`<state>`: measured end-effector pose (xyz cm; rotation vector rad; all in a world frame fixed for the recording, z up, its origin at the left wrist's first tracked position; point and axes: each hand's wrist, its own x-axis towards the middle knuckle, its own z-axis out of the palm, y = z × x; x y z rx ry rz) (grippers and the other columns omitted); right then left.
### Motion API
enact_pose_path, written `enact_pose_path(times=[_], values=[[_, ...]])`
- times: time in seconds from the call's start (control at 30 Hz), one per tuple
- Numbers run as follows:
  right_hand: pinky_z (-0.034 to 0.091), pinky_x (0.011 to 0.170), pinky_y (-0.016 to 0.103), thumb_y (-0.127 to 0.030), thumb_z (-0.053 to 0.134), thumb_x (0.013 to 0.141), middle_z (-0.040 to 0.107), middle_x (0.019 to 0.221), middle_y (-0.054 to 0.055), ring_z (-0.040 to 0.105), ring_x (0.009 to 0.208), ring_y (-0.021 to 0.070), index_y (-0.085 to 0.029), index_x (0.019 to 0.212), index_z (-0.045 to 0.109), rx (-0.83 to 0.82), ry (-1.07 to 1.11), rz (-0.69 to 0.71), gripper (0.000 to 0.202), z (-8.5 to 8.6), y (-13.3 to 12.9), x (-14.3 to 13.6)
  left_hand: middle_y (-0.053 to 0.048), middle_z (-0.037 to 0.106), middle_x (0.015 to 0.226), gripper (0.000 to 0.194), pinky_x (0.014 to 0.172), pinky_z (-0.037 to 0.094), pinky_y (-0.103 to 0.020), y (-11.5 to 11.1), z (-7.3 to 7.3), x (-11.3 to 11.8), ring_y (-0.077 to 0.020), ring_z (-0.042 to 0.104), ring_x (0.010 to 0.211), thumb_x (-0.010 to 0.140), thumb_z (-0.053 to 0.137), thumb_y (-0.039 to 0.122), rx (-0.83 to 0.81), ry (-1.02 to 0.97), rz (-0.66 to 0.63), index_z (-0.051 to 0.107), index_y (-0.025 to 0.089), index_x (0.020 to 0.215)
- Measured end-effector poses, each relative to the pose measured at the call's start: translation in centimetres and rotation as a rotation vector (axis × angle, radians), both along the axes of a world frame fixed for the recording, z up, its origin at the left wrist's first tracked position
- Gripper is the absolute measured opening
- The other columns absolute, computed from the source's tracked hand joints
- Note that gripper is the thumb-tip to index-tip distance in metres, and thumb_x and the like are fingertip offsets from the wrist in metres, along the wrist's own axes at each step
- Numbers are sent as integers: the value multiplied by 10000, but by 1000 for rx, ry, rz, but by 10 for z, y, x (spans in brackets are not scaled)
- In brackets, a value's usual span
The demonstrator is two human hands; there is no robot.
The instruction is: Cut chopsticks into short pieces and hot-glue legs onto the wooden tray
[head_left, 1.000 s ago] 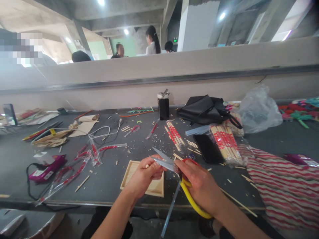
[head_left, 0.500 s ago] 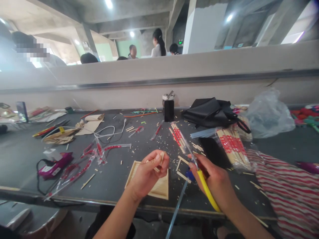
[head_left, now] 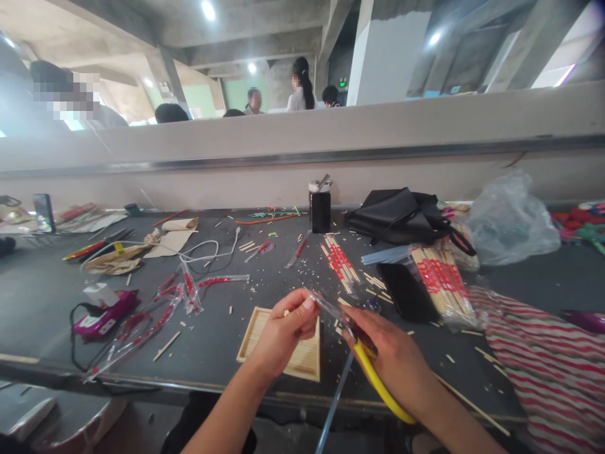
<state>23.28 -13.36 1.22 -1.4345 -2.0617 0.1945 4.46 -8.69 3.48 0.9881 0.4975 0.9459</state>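
My left hand [head_left: 295, 321] is closed in a pinch above a small square frame of wooden sticks [head_left: 307, 364]. Only a bit of pale wooden stick [head_left: 287, 313] shows among its fingers. My right hand [head_left: 385, 340] grips a pair of scissors [head_left: 378, 378] by the yellow handles. The blades point left, and their tips reach my left thumb and fingertips. Whether they touch the stick I cannot tell. Beneath my hands, part of the stick frame is hidden by my left hand and wrist.
Behind the hands lie wrapped chopsticks [head_left: 340, 261] and a black phone [head_left: 406, 292]. A black bottle [head_left: 321, 208] stands at the back beside a black bag [head_left: 397, 214]. Striped cloth [head_left: 534, 359] covers the right, plastic wrappers [head_left: 172, 302] the left. Wood scraps litter the dark table [head_left: 198, 353].
The scissors have swung left and down, from pointing up beside my left hand to lying across at its fingertips. My right hand has shifted a little left.
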Motion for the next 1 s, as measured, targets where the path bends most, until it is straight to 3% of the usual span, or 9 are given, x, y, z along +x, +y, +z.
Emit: enact_pose_path(times=[0.2,0.43,0.73,1.0], values=[[518,887,412,-89,458,859,636,1137,85,613,1028,230,-231,1249,520,-79,-23,12,420,9,-2,-2,51,328,633,255,535,182,-242,-1,-7,0,-88,238,572,816,621,425,99,159,98,603,174,859],[480,928,426,-39,494,802,613,1122,88,571,1049,241,-222,1306,477,-126,-33,32,537,10,-4,1,4,516,737,257,595,298,-234,-4,-8,1,-108,370,639,809,628,417,243,316,198,649,166,859],[466,928,443,30,449,759,572,1072,105,532,1050,256,-190,1362,412,-84,-14,82,643,9,-7,-2,-31,624,854,198,785,405,-265,-6,-5,2,-165,547,833,872,564,340,499,336,219,678,180,847],[516,812,382,3,485,743,587,969,81,587,917,236,-205,1227,504,-74,49,70,528,12,-8,-6,-36,637,857,201,807,404,-267,-7,-1,-2,-161,546,812,898,521,295,600,423,216,674,179,842]])
